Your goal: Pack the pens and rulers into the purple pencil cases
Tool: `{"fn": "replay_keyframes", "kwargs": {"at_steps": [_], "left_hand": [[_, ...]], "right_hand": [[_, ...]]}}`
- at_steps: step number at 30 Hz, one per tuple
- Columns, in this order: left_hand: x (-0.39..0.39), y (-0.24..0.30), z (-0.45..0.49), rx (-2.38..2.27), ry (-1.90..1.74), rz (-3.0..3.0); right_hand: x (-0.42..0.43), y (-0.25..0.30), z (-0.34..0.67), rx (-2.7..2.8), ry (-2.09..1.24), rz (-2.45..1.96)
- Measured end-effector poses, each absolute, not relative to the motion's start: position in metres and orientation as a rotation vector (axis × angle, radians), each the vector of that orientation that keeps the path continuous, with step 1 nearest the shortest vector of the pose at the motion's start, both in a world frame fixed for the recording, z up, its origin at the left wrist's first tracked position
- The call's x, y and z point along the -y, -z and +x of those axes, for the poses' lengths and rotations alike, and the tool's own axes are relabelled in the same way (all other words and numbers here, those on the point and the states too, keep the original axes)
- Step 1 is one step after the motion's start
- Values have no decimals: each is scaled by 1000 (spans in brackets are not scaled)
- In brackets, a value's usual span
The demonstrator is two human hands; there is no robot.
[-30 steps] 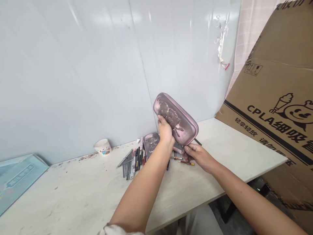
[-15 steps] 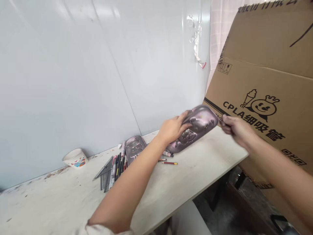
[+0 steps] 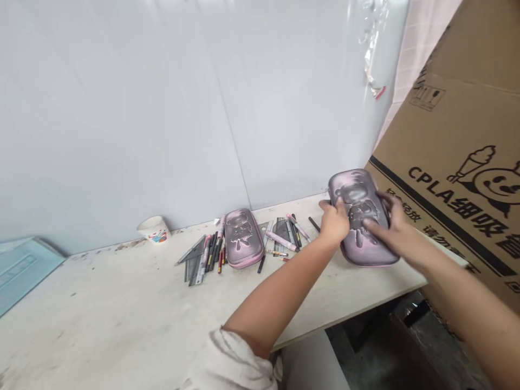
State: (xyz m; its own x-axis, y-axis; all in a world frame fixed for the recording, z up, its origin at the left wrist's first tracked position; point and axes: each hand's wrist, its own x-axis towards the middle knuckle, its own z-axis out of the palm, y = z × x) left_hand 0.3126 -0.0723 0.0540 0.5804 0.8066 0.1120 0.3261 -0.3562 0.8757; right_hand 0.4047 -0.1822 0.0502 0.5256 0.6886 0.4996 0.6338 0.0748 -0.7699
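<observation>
At right end of off-white flat surface (image 3: 365,287), gripping glossy purple-pink oblong hard-shell case (image 3: 358,211), seemingly already shut, between left hand (image 3: 334,223) and right hand (image 3: 392,225), with grey plastic rulers (image 3: 201,268) and slim black pens (image 3: 213,252) still loose.

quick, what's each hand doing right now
Left hand: closed on the pencil case, at its left side.
Right hand: closed on its right side.
</observation>
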Motion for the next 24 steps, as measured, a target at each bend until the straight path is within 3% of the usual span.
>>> {"fn": "replay_keyframes", "kwargs": {"at_steps": [3,6,10,13,19,24], "left_hand": [[54,-34,301,-863,-566,1961],[24,-28,265,-745,-474,2439],[-30,-32,198,-1071,-455,2835],[-60,-29,152,-1307,-220,2855],[-66,-19,97,-1235,-114,2899],[-65,-21,65,-1169,-132,2901]], "right_hand": [[175,-9,410,949,-481,-1566],[172,11,435,782,-597,-1669],[159,23,480,740,-699,-1796],[131,25,493,892,-549,-1929],[40,5,430,1448,233,-2197],[-49,-13,312,2014,136,-1831]]}}
